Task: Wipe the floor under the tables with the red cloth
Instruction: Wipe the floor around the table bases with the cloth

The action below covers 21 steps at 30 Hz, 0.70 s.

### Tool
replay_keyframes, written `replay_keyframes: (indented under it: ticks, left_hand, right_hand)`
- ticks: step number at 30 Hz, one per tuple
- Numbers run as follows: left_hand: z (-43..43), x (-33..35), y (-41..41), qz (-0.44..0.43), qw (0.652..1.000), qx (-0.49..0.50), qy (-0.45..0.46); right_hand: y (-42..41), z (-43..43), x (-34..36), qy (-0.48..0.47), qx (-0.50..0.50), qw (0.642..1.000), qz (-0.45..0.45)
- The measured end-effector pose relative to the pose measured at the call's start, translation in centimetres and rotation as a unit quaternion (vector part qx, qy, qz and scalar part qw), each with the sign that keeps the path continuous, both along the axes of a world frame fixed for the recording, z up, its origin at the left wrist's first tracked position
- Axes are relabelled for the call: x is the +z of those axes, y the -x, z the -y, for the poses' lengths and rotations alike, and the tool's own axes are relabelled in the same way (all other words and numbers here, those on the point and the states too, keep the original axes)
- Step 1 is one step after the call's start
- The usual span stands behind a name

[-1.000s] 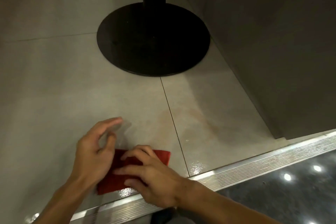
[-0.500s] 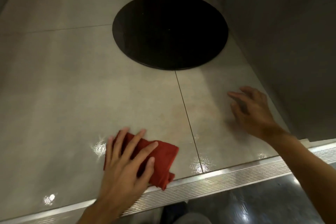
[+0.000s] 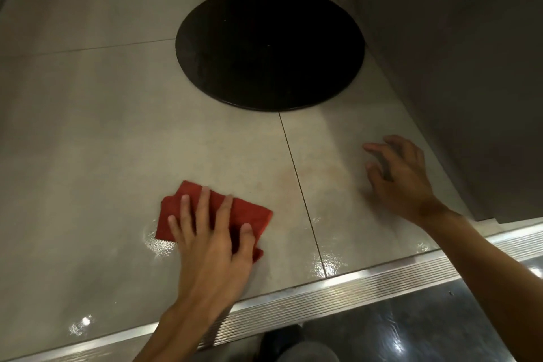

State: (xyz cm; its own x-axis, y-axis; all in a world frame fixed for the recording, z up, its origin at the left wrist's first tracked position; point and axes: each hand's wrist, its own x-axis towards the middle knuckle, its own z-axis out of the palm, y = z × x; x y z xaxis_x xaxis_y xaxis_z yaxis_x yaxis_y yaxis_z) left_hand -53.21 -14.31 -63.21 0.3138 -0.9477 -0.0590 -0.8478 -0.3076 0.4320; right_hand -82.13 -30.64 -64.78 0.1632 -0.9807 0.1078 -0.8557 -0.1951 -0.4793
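The left hand has its grip spread wide, with the fingers straight and splayed. It presses the folded red cloth flat on the floor and pinches nothing. The right hand holds nothing. Its grip is loosely curled, fingertips down towards the tile, and I cannot tell whether they touch it.

The cloth lies on pale tile left of the grout line, near the ribbed metal strip, with wet glints at its left edge. A faint reddish stain straddles the grout line between the hands. Beyond them stands the black round table base, and a grey panel rises on the right. Both forearms reach forward over the strip, well apart.
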Motion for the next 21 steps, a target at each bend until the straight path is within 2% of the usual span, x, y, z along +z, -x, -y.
replay_keyframes:
  ticks: [4, 8, 12, 17, 21]
  left_hand:
    - [-1.3, -0.4, 0.1, 0.017, 0.988, -0.149, 0.017]
    - [-2.7, -0.7, -2.0, -0.006, 0.969, -0.246, 0.034]
    - [-1.9, -0.3, -4.6, -0.049, 0.968, -0.241, 0.047]
    - [1.3, 0.2, -4.4, -0.040, 0.978, -0.198, 0.043]
    - [1.4, 0.6, -1.9, -0.031, 0.959, -0.278, 0.044]
  right_hand:
    - [0.0, 0.1, -0.2, 0.004, 0.003, 1.000, -0.003]
    - [0.0, 0.0, -0.2, -0.001, -0.001, 1.000, -0.004]
    - [-0.1, 0.0, -0.3, 0.010, 0.000, 1.000, -0.008]
    - [-0.2, 0.1, -0.3, 0.000, -0.004, 1.000, -0.010]
    - [-0.2, 0.1, -0.3, 0.001, -0.007, 1.000, -0.008]
